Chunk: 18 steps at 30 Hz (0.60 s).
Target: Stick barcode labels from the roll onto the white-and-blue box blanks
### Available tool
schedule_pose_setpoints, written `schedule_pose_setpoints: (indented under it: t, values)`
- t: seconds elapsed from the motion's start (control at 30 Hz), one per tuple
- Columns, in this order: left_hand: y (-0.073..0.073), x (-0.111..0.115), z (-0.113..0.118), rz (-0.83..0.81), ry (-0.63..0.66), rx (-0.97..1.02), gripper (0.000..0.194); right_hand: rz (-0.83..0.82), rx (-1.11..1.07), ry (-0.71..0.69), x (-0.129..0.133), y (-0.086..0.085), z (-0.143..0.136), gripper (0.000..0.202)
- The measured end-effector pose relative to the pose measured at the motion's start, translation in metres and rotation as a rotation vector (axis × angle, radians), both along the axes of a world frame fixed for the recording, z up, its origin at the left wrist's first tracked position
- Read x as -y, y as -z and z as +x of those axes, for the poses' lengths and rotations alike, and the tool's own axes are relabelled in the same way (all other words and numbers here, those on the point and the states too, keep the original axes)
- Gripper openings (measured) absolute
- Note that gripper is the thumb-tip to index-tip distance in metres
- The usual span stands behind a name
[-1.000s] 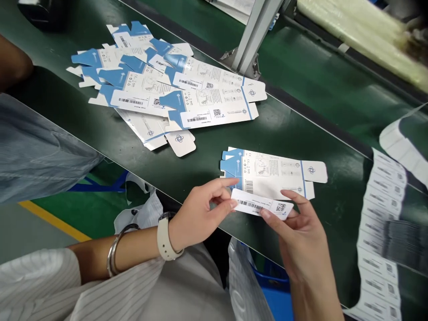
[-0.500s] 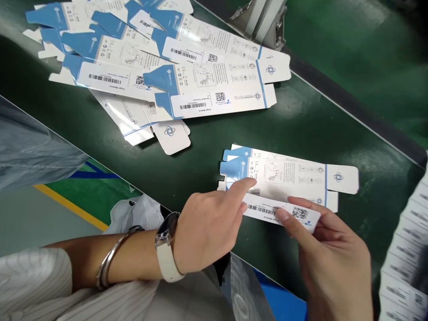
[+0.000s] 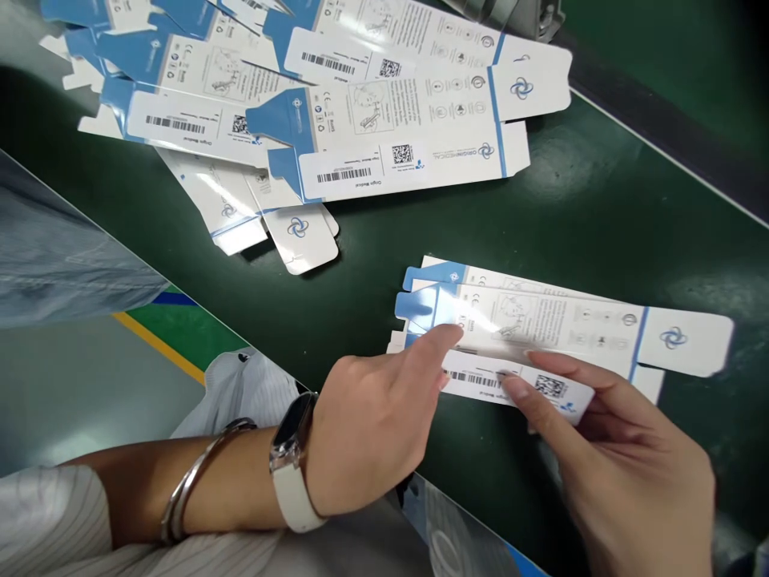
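Over the green tabletop (image 3: 366,256), pinching a white label (image 3: 481,385) between the thumb and fingers of the right hand (image 3: 630,465), gripping narrowly near the end with the square code. Holding the left hand (image 3: 372,433) at the other end, pointing the index finger over a flat printed carton (image 3: 534,320) beside its blue part and meeting the label with another fingertip. Being unable to tell whether pinching or only touching there, with that end hidden behind the fingers. Showing the label printed side up along the carton's near edge, overlapping it in view. Having a second flat carton (image 3: 436,271) lying partly under the first. Wearing a pale-strapped watch (image 3: 294,425) and a silver bangle (image 3: 180,501) on the left arm. Facing, at the upper left, a pile of overlapping cartons (image 3: 408,120), several bearing similar labels.
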<state>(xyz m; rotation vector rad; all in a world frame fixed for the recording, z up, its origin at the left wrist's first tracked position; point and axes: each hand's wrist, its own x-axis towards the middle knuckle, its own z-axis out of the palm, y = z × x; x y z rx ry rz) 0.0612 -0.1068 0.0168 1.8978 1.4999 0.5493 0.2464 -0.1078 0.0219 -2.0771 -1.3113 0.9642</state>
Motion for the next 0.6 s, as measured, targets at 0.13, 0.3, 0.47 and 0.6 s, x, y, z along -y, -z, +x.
schedule_pose_setpoints:
  t: [0.13, 0.3, 0.47, 0.6]
  values:
    - [0.0, 0.001, -0.006, 0.023, 0.018, -0.004, 0.036, -0.054, -0.052, 0.002, -0.001, -0.001, -0.001, 0.035]
    - [-0.003, -0.005, -0.028, -0.08, 0.163, -0.009, 0.037, -0.102, -0.137, 0.046, 0.01, -0.005, -0.018, 0.031]
    - [-0.006, -0.01, -0.047, -0.155, 0.294, 0.015, 0.036, -0.198, -0.267, 0.069, 0.03, -0.012, -0.031, 0.031]
    - [-0.009, -0.006, -0.044, -0.084, 0.249, 0.13, 0.035, -0.138, -0.183, 0.108, 0.029, -0.022, -0.027, 0.036]
